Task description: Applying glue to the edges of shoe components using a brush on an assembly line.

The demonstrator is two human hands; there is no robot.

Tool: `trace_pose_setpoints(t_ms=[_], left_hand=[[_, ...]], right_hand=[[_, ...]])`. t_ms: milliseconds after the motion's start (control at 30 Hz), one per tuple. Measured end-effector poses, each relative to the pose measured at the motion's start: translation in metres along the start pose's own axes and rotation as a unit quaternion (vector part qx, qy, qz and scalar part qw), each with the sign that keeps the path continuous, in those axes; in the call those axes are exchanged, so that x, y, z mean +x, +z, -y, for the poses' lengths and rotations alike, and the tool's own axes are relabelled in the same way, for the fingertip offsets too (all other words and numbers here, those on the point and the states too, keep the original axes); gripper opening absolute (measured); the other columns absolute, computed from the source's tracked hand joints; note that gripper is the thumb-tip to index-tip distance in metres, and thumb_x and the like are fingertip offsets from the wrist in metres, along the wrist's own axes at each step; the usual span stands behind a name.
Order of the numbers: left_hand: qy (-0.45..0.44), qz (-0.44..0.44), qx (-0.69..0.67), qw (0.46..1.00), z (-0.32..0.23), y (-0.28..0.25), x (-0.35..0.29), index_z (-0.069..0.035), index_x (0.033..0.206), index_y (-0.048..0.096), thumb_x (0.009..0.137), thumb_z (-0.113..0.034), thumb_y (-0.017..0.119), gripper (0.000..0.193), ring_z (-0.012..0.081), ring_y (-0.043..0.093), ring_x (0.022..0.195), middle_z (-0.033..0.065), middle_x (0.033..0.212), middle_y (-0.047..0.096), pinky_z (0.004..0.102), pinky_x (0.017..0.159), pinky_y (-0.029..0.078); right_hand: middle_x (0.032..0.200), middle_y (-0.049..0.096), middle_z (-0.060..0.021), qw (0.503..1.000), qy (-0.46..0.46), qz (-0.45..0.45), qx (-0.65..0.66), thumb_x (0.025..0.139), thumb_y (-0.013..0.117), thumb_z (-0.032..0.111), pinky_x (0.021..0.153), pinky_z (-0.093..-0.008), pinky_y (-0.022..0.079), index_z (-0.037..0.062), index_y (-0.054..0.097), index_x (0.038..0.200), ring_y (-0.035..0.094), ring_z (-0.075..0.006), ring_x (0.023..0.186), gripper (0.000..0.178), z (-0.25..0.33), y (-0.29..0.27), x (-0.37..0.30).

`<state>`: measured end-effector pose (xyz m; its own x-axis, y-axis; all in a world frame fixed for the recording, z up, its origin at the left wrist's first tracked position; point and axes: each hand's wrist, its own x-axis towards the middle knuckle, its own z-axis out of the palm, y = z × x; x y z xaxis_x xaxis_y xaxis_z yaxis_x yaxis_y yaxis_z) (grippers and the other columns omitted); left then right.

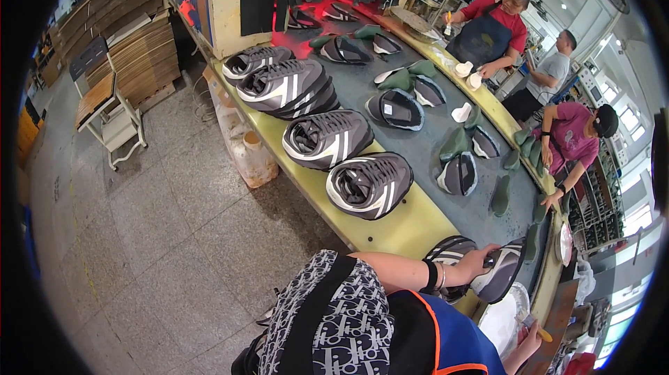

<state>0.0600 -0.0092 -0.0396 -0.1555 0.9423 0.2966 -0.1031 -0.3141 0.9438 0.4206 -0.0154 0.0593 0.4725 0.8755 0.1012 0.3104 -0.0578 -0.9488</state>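
My left hand (477, 264), with a bracelet and a black band on its wrist, grips a grey shoe upper (504, 274) at the near end of the bench. Just left of it, and partly behind my hand, lies another striped shoe upper (449, 249). My right hand (528, 346) is closed around a brush (544, 334) with a yellow handle. The brush is over a white basin (496, 320); whether its bristles touch the contents I cannot tell.
Stacked grey shoe uppers (369, 185) line the yellow bench edge (397, 232). Dark upper pieces (396, 109) and green insole-shaped pieces (500, 195) lie on the grey belt (432, 159). Two people (488, 33) (575, 134) work across it. A trolley (115, 113) stands left.
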Motion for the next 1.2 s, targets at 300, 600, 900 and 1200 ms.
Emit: trace_pose_setpoints(t_ms=[300,600,900,1200], left_hand=[[-0.004,0.002,-0.003,1.000,-0.003,-0.001,0.000,-0.018,0.145,0.043,0.085,-0.010,0.069,0.066,0.0406,0.067,0.105,0.0228,0.108,0.070,0.0412,0.090,0.051],[-0.016,0.007,0.004,1.000,-0.009,-0.002,-0.002,-0.018,0.146,0.043,0.085,-0.009,0.069,0.066,0.0407,0.067,0.104,0.0235,0.107,0.070,0.0407,0.089,0.051],[0.004,0.001,0.018,1.000,-0.009,-0.001,-0.002,-0.017,0.146,0.043,0.084,-0.007,0.069,0.067,0.0418,0.067,0.105,0.0242,0.108,0.070,0.0426,0.090,0.052],[-0.013,-0.005,0.020,1.000,-0.010,0.000,-0.004,-0.015,0.144,0.047,0.084,-0.005,0.069,0.065,0.0380,0.068,0.106,0.0241,0.115,0.068,0.0391,0.092,0.051]], right_hand=[[0.085,0.063,0.0032,1.000,0.000,-0.013,-0.011,0.093,0.074,0.037,0.054,-0.0136,0.047,0.0070,0.068,0.115,0.060,-0.0034,0.069,0.038,0.007,0.007,-0.011],[0.083,0.063,0.0038,1.000,0.002,-0.011,-0.027,0.093,0.074,0.037,0.051,-0.0135,0.046,0.0072,0.068,0.113,0.060,-0.0030,0.066,0.036,0.003,0.007,-0.010],[0.082,0.063,0.0032,0.999,0.011,-0.016,-0.029,0.093,0.074,0.036,0.048,-0.0145,0.046,0.0068,0.068,0.111,0.060,-0.0034,0.063,0.035,0.003,0.009,-0.017],[0.080,0.064,-0.0001,0.999,0.027,-0.010,-0.025,0.093,0.073,0.036,0.046,-0.0169,0.046,0.0049,0.068,0.106,0.059,-0.0050,0.059,0.034,0.000,0.009,-0.018]])
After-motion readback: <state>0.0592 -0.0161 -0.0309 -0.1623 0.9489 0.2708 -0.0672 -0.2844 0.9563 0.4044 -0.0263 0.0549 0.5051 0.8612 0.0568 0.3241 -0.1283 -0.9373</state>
